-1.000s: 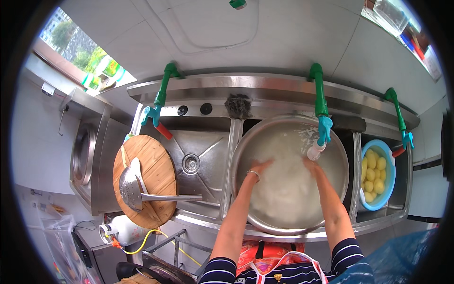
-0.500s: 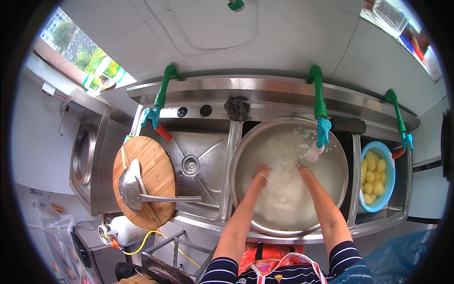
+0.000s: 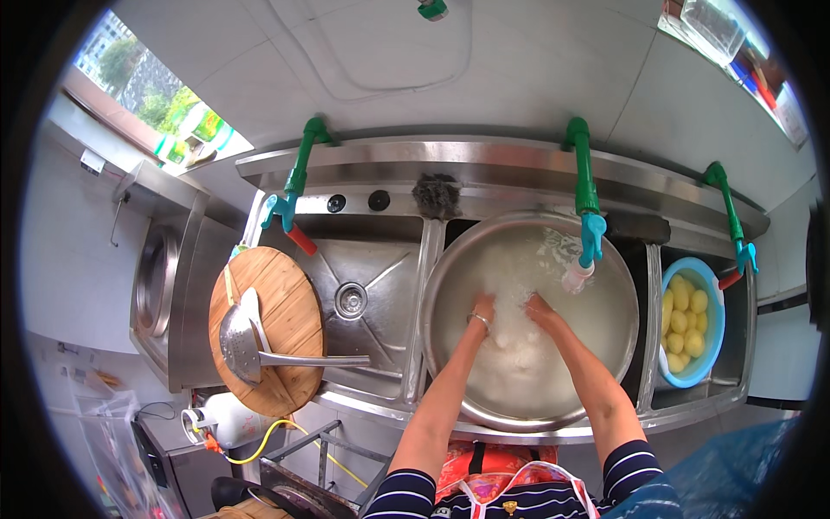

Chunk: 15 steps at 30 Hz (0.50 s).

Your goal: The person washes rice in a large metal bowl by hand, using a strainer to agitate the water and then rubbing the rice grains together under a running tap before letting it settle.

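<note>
A wide round metal basin (image 3: 633, 333) stands in the middle sink, filled with cloudy whitish water (image 3: 596, 342). Both my hands reach into it, wrist-deep. My left hand (image 3: 484, 306), with a bracelet at the wrist, dips in left of the basin's middle. Close by on the right is my right hand (image 3: 537, 306). Fingers of both are hidden by the murky water, so any grip cannot be made out. Between and below the hands lies a pale mass (image 3: 517, 342) that looks like rice grains under water. A teal-handled tap (image 3: 591, 238) with a pale nozzle hangs over the basin.
At left, a round wooden board (image 3: 290, 303) carries a perforated metal skimmer (image 3: 240, 346) whose handle juts over the left sink (image 3: 380, 277). A blue tub (image 3: 717, 333) of peeled potatoes (image 3: 690, 322) sits in the right sink. A dark scrubber (image 3: 437, 197) rests on the back ledge.
My right hand has moved left, closer to my left hand. The pale mass between them has shifted, and the water is stirred.
</note>
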Available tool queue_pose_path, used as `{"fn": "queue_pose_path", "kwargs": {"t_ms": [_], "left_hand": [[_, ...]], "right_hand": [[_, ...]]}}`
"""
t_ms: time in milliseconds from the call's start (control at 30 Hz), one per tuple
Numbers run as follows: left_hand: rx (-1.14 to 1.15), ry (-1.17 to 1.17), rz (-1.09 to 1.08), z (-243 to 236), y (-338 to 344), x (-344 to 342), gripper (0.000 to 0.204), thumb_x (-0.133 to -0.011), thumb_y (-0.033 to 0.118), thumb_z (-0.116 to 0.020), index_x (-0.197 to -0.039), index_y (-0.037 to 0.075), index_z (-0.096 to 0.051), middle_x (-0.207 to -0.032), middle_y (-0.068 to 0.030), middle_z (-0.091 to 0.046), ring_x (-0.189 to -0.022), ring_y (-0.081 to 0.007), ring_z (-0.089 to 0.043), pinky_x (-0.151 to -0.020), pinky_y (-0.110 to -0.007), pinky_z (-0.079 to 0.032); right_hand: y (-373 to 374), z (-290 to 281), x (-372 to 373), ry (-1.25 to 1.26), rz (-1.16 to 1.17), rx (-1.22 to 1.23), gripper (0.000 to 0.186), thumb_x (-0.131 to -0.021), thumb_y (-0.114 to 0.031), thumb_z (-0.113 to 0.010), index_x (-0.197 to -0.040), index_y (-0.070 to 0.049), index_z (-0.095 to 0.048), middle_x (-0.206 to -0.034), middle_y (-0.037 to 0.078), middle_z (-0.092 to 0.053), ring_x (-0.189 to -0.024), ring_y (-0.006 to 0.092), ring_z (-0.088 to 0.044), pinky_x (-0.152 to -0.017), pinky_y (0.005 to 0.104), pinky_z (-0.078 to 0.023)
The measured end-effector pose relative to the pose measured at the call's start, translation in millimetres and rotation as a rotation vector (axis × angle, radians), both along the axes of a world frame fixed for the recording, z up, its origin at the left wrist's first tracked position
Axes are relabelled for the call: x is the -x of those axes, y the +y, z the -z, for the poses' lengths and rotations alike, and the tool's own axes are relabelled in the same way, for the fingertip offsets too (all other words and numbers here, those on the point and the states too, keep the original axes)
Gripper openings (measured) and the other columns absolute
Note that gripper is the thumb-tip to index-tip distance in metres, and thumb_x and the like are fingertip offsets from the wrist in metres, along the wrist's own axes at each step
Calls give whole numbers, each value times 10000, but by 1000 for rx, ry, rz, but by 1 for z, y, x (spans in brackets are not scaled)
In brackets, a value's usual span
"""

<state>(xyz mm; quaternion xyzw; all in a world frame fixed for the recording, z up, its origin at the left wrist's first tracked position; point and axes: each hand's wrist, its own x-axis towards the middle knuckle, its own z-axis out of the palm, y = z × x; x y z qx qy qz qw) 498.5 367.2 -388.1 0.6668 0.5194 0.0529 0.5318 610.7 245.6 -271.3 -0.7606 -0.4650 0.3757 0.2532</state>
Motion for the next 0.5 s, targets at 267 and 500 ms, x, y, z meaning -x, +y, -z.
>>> {"fn": "queue_pose_path", "kwargs": {"t_ms": [267,500], "left_hand": [[-320,-106,66,-171,-3,14,359,-669,78,-492,-1017,11,-435,-939,-228,-473,-879,-363,-449,-769,-412,-359],[-718,-191,95,-161,10,18,400,-687,138,-509,-1058,14,-427,-1062,-249,-424,-973,-372,-407,-802,-403,-350]], "right_hand": [[42,-84,18,-342,79,-341,293,-637,-80,-519,-924,-27,-491,-910,149,-493,-835,307,-467,-714,374,-399],[76,-65,3,-703,-87,-561,342,-647,-72,-512,-987,-43,-496,-972,149,-494,-889,323,-453,-779,397,-372]]}}
